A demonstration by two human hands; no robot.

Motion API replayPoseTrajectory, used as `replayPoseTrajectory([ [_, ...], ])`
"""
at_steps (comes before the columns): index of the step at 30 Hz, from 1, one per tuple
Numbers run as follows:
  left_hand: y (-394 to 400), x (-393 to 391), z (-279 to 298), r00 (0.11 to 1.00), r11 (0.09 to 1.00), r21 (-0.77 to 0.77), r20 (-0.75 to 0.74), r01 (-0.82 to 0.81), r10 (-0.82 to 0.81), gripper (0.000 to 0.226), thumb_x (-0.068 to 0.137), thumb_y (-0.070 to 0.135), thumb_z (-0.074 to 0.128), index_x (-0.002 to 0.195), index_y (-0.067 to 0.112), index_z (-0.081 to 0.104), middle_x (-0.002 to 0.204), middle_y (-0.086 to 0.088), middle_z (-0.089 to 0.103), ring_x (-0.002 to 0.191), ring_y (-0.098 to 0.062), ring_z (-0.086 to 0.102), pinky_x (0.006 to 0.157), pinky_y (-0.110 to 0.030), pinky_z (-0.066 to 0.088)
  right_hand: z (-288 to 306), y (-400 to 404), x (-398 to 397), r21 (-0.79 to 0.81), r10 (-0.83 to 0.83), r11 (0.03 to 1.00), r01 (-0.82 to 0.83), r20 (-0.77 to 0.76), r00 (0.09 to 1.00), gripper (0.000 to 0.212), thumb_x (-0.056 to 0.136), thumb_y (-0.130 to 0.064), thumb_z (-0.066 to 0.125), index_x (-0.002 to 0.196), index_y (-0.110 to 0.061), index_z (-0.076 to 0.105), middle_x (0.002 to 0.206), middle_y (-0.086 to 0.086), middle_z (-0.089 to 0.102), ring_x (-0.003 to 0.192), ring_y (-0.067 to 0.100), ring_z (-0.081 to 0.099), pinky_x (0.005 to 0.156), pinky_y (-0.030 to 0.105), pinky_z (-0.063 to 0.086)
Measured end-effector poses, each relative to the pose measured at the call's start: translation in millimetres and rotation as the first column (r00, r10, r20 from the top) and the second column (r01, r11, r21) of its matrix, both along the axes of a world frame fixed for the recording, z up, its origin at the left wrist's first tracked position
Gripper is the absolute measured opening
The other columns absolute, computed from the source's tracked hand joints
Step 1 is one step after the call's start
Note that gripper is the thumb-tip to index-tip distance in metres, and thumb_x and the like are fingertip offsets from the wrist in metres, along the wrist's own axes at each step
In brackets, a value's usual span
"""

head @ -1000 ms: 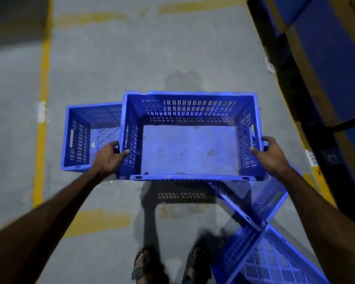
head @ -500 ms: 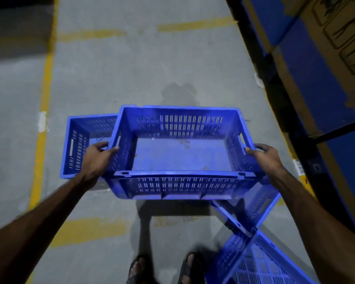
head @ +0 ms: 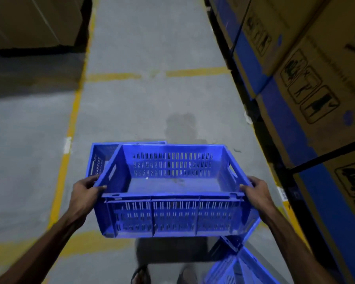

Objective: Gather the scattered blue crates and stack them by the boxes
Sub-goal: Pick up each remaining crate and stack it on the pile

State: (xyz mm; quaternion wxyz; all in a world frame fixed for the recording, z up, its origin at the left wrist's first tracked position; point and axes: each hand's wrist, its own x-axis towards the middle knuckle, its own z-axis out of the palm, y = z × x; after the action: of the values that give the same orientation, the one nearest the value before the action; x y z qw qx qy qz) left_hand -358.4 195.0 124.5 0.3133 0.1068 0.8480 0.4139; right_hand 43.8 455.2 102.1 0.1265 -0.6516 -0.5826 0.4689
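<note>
blue crate point(head: 173, 210) | slotted walls, empty | left hand point(head: 84, 196), right hand point(head: 257, 193) grip rim

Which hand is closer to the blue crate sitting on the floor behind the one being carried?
Left. The left hand grips the carried crate on the same side where the floor crate peeks out, just beyond it. The right hand grips the opposite end, farther away.
</note>
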Motion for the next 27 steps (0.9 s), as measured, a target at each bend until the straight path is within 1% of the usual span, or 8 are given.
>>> replayPoseTrajectory([
  [3,-28.0,5.0,55.3,0.999,1.000,-0.009,0.032,0.007,-0.007,0.040,0.084,-0.016,0.064,0.109,0.015,0.072,0.094,-0.011,0.075,0.066,-0.016,0.070,0.056,-0.030,0.056,51.5,-24.3,14.1,-0.019,0.043,0.999,-0.045,-0.058,0.997,0.023,0.093,0.002,0.064,0.110,-0.014,0.066,0.095,0.005,0.071,0.074,0.019,0.069,0.055,0.028,0.050],
  [8,-99.3,8.6,136.3,0.955,0.995,0.027,0.284,-0.093,0.082,0.047,0.090,0.006,0.073,0.132,0.025,0.063,0.109,-0.018,0.075,0.090,-0.038,0.075,0.083,-0.053,0.059,131.7,-66.4,53.7,-0.126,0.012,0.991,-0.041,-0.228,0.974,0.045,0.084,-0.012,0.081,0.122,-0.013,0.058,0.102,0.015,0.074,0.069,0.015,0.073,0.055,0.027,0.059],
  [10,-123.5,19.5,158.6,0.932,0.995,0.042,0.356,-0.090,0.069,0.031,0.093,0.011,0.070,0.124,0.016,0.070,0.109,-0.023,0.075,0.092,-0.041,0.073,0.090,-0.066,0.055,155.7,-82.1,58.4,-0.256,-0.006,0.964,-0.070,-0.288,0.958,0.055,0.077,-0.033,0.083,0.126,-0.016,0.063,0.105,0.017,0.076,0.077,0.027,0.075,0.058,0.035,0.061],
  [13,-154.7,41.6,178.4,0.941,0.999,-0.013,0.334,-0.045,0.047,0.021,0.094,0.009,0.070,0.114,0.007,0.074,0.100,-0.026,0.075,0.081,-0.041,0.072,0.085,-0.060,0.057,174.7,-100.5,59.2,-0.322,0.120,0.926,-0.197,-0.243,0.962,0.070,0.060,-0.057,0.091,0.113,-0.013,0.076,0.098,0.017,0.078,0.083,0.039,0.075,0.069,0.047,0.062],
  [18,-216.3,63.4,183.3,0.921,0.981,-0.105,0.342,-0.162,0.188,0.022,0.087,0.001,0.072,0.108,-0.006,0.073,0.094,-0.033,0.073,0.074,-0.041,0.070,0.077,-0.057,0.059,197.1,-129.6,38.5,-0.252,0.227,0.929,-0.271,-0.191,0.955,0.025,0.093,-0.027,0.072,0.100,-0.003,0.077,0.091,0.019,0.078,0.081,0.037,0.075,0.082,0.058,0.059],
  [21,-242.9,74.0,189.8,0.863,0.941,-0.107,0.376,-0.321,0.337,0.029,0.087,0.016,0.075,0.097,-0.011,0.074,0.094,-0.036,0.071,0.078,-0.043,0.068,0.079,-0.067,0.056,197.0,-138.9,16.7,-0.225,0.216,0.944,-0.240,-0.127,0.968,0.053,0.091,-0.050,0.070,0.074,0.001,0.072,0.078,0.022,0.075,0.079,0.044,0.073,0.078,0.055,0.057],
  [24,-259.9,76.3,206.4,0.844,0.900,-0.053,0.326,-0.433,0.425,0.038,0.089,0.029,0.076,0.078,-0.006,0.071,0.077,-0.028,0.071,0.066,-0.038,0.067,0.068,-0.055,0.058,190.4,-137.8,-13.3,-0.160,0.254,0.950,-0.266,-0.093,0.963,0.085,0.073,-0.087,0.055,0.064,-0.005,0.073,0.067,0.017,0.073,0.073,0.039,0.072,0.077,0.052,0.056],
  [27,-284.6,61.5,225.4,0.846,0.868,0.016,0.230,-0.497,0.480,0.051,0.082,0.045,0.081,0.065,-0.001,0.065,0.067,-0.026,0.065,0.058,-0.033,0.063,0.062,-0.052,0.055,211.2,-137.4,-53.4,-0.094,0.256,0.960,-0.264,-0.082,0.963,0.084,0.083,-0.081,0.051,0.063,-0.002,0.074,0.061,0.017,0.071,0.067,0.038,0.071,0.076,0.052,0.058],
])
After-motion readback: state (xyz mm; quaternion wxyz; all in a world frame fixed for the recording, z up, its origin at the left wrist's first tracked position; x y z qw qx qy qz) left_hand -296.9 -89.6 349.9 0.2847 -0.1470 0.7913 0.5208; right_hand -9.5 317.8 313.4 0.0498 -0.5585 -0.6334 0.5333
